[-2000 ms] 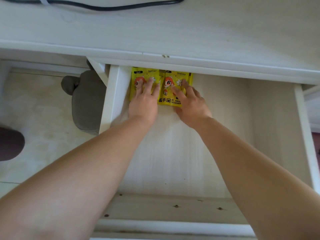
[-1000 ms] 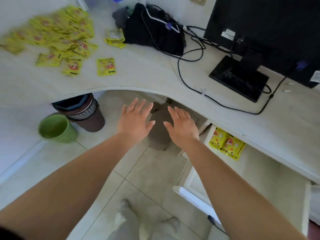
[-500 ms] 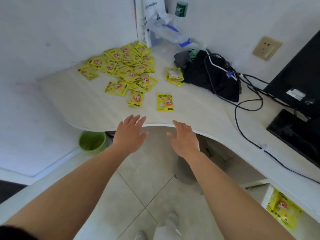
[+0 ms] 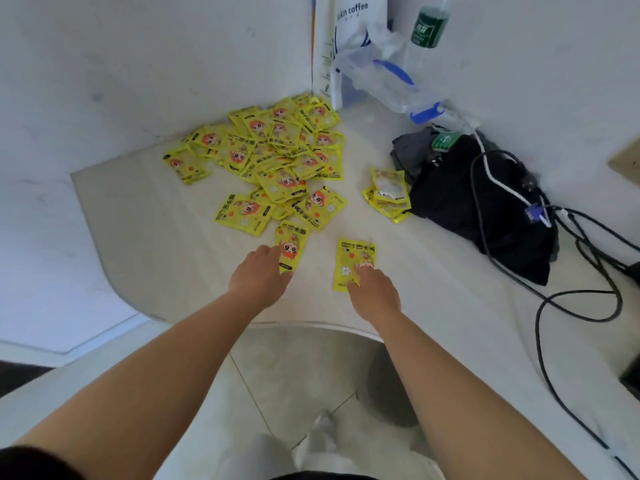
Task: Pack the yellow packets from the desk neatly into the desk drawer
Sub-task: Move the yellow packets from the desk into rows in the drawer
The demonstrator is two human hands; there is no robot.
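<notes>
Left hand [image 4: 259, 278] at near end of near-left yellow packet [image 4: 291, 242], thumb across its near right corner, fingers bent down at its left edge; pinching or only touching: cannot tell. Right hand [image 4: 374, 294] with fingertips laid on near half of lone yellow packet [image 4: 356, 252], fingers close together, no pinch visible. Both packets flat on white desk [image 4: 166, 258], near its curved front edge, apart from each other; near-left packet just touching the fringe of the heap. Heap of yellow packets [image 4: 277, 150] farther back toward the corner, overlapping, loosely spread, nothing between it and the hands. Small stack of packets [image 4: 389, 197] to the right of the heap, face down or paler side up, just beside black bag [image 4: 485, 216]. Black cables [image 4: 571, 303] looped over and right of the bag, white cable [image 4: 498, 181] across its top. Far corner: white paper coffee bag [image 4: 348, 39] upright against the wall, clear plastic bag [image 4: 384, 77] with blue trim leaning beside it, green-labelled bottle [image 4: 428, 27] behind. Below desk edge: grey stool [image 4: 391, 386] on tiled floor [image 4: 294, 368], between the forearms.
</notes>
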